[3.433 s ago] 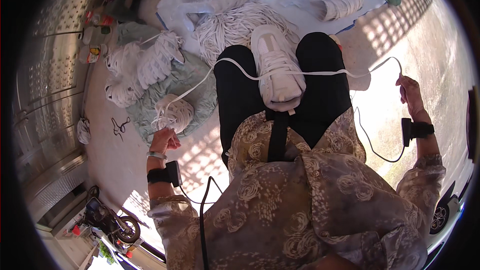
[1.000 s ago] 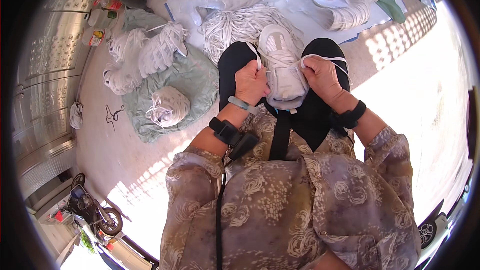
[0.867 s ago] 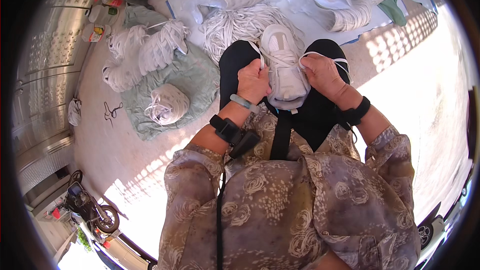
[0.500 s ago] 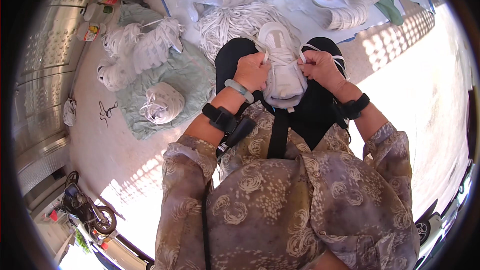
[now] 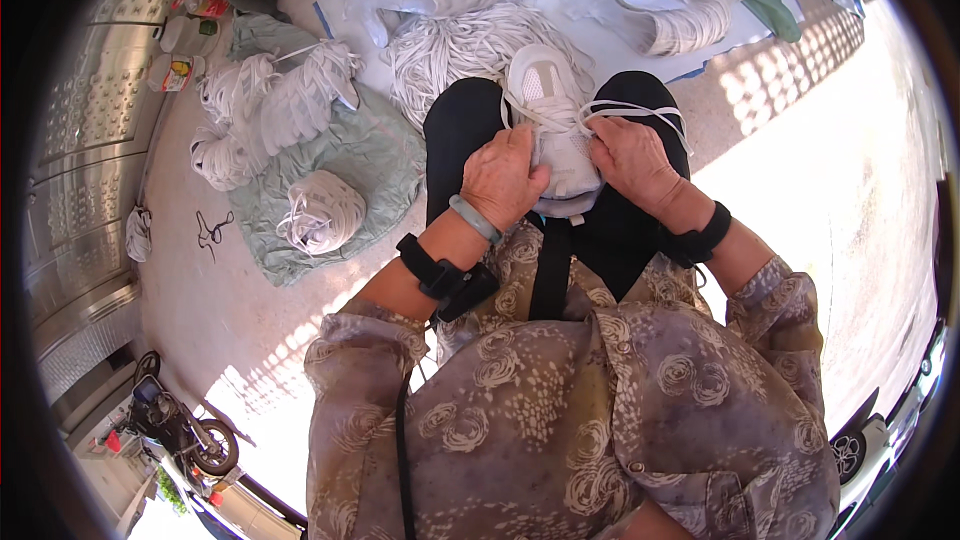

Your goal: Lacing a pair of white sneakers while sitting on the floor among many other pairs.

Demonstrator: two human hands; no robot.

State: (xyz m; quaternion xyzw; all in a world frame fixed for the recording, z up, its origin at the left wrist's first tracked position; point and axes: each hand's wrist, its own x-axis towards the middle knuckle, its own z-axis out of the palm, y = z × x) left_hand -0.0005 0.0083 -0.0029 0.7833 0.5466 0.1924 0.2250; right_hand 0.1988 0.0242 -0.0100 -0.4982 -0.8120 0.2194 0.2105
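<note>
White sneaker (image 5: 570, 162): between my black-trousered knees (image 5: 460, 130), toe pointing away from me
Right hand (image 5: 640, 165): fingertips seemingly pinched on the shoelace (image 5: 553, 123) at the sneaker's right eyelet edge
Left hand (image 5: 503, 175): my fingers curl by its left edge; whether they grip lace I cannot tell
Lacing done: strands already cross the sneaker's front, part of the way up by my judgement
Lacing left: free lace lies over my right knee and loops at the left, no bow in sight
Green cloth (image 5: 385, 160): lone sneaker (image 5: 332, 210) near its lower edge, nested sneakers (image 5: 300, 115) over its left edge
Lace pile (image 5: 460, 50): white heap beyond the cloth's right edge
</note>
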